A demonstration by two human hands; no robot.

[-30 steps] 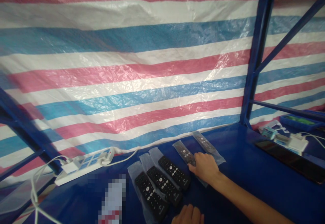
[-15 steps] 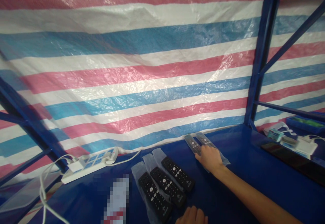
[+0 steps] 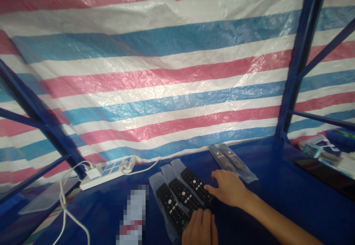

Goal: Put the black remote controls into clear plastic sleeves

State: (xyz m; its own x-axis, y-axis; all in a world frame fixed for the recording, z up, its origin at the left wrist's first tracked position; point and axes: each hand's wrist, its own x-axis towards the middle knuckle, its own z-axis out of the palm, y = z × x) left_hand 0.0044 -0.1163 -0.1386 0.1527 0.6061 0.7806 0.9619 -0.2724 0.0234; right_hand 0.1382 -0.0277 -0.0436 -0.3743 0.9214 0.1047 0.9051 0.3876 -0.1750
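Three black remote controls lie side by side, partly in clear plastic sleeves: a left one (image 3: 170, 204), a middle one (image 3: 184, 194) and a right one (image 3: 196, 184). My left hand (image 3: 200, 229) is at the lower ends of the left and middle ones, its fingers bent and pressed together; what is under them is hidden. Above the table, my right hand (image 3: 227, 187) is open, thumb and forefinger apart, with the thumb close to the right remote's lower end. Behind it lie two fully sleeved remotes, one (image 3: 222, 158) beside the other (image 3: 234, 158).
A white power strip (image 3: 111, 173) with cables stands at the back left of the blue table (image 3: 277, 200). A blurred-out pale item (image 3: 133, 215) lies left of the remotes. A dark flat panel (image 3: 327, 176) lies right. Striped sheeting (image 3: 166, 89) hangs behind, between blue posts.
My right hand has left the two sleeved remotes and come back towards the row of three, opening. My left hand has moved up onto the row's lower ends. The view has shifted slightly.
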